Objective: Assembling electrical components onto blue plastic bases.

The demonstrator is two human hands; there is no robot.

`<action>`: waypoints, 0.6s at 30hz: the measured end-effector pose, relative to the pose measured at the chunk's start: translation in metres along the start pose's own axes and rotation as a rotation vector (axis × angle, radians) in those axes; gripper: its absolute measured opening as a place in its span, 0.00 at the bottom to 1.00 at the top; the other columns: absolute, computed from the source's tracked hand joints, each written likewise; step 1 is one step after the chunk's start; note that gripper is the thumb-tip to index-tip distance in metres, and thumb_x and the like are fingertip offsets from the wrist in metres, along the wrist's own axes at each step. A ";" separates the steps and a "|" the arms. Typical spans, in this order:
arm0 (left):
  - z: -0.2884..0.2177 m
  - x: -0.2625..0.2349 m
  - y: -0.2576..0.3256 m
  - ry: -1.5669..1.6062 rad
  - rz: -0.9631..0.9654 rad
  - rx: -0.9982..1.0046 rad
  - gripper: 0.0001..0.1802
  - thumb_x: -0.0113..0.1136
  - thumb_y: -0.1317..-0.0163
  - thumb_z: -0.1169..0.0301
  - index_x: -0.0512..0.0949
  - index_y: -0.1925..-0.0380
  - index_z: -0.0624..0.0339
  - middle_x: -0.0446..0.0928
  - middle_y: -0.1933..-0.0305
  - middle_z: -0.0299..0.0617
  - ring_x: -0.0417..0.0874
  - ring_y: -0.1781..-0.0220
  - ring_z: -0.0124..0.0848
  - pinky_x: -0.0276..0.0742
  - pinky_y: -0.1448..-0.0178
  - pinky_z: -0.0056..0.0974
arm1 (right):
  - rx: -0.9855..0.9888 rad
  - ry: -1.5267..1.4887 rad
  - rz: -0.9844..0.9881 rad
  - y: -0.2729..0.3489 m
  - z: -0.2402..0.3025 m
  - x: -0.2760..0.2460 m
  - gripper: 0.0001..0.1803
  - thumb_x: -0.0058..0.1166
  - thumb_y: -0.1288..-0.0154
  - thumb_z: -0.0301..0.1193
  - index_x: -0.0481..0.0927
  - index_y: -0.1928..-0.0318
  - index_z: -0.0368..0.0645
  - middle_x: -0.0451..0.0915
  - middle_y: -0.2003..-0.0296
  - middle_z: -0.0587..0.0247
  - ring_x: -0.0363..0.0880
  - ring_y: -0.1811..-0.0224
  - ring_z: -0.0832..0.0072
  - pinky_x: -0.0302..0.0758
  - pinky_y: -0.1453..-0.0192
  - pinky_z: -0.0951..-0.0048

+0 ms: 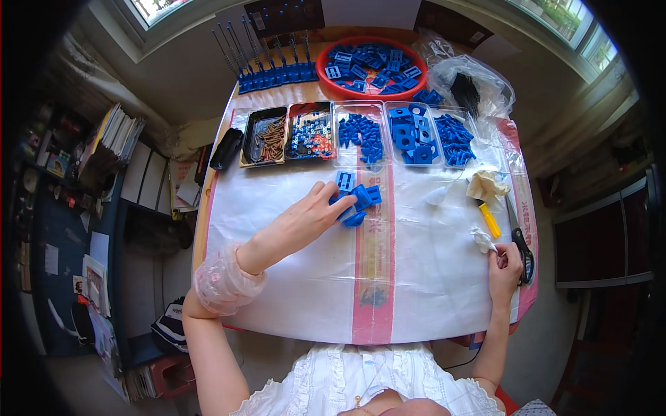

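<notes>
My left hand [320,210] reaches to the middle of the table, its fingers closed on a blue plastic part in a small pile of blue plastic parts [369,195]. One flat piece with a slot [345,181] lies just beyond the fingertips. Over at the right edge, my right hand [506,267] has its fingers pinched together beside a crumpled white tissue [482,240]; what is between them, if anything, is hidden. Black-handled scissors [526,260] lie right of that hand. Farther off are a yellow-handled tool [489,220] and a crumpled cream cloth [488,186].
Trays hold brown screws [270,139], small mixed pieces [312,135], and blue parts [361,135]. Behind them stand a red basin [326,80] of blue pieces and a blue rack with upright rods [277,75]. A black case [226,149] lies left; clear plastic bags [479,80] sit back right.
</notes>
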State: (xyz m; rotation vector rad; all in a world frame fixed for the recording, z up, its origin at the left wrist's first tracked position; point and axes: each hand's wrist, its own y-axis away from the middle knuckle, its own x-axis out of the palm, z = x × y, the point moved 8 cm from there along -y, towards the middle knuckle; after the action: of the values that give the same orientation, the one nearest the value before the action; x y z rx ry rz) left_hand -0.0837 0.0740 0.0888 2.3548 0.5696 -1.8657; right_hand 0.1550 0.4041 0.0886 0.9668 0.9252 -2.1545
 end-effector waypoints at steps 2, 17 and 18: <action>-0.006 -0.005 0.001 0.001 -0.054 0.003 0.34 0.69 0.40 0.74 0.68 0.33 0.54 0.72 0.43 0.49 0.75 0.42 0.46 0.75 0.36 0.43 | -0.009 -0.002 -0.005 0.000 -0.001 0.000 0.06 0.61 0.40 0.16 0.78 0.64 0.35 0.71 0.72 0.63 0.65 0.78 0.77 0.63 0.72 0.71; 0.186 -0.084 0.150 -0.024 -0.537 -0.845 0.34 0.73 0.39 0.62 0.71 0.36 0.59 0.75 0.40 0.51 0.77 0.38 0.51 0.73 0.33 0.47 | -0.035 0.004 0.004 0.004 -0.002 0.000 0.06 0.61 0.39 0.17 0.78 0.64 0.35 0.72 0.72 0.63 0.67 0.76 0.75 0.65 0.70 0.71; 0.212 -0.076 0.167 -0.049 -0.587 -0.965 0.37 0.73 0.39 0.58 0.68 0.33 0.58 0.75 0.39 0.51 0.76 0.37 0.51 0.72 0.32 0.47 | -0.037 0.007 0.004 0.004 -0.002 0.000 0.06 0.61 0.39 0.17 0.78 0.64 0.35 0.72 0.71 0.63 0.67 0.76 0.75 0.65 0.70 0.71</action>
State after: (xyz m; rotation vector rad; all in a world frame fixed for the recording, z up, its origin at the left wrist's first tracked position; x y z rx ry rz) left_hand -0.2372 -0.1608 0.0801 1.5602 1.7930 -1.2692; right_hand 0.1591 0.4038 0.0862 0.9580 0.9625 -2.1248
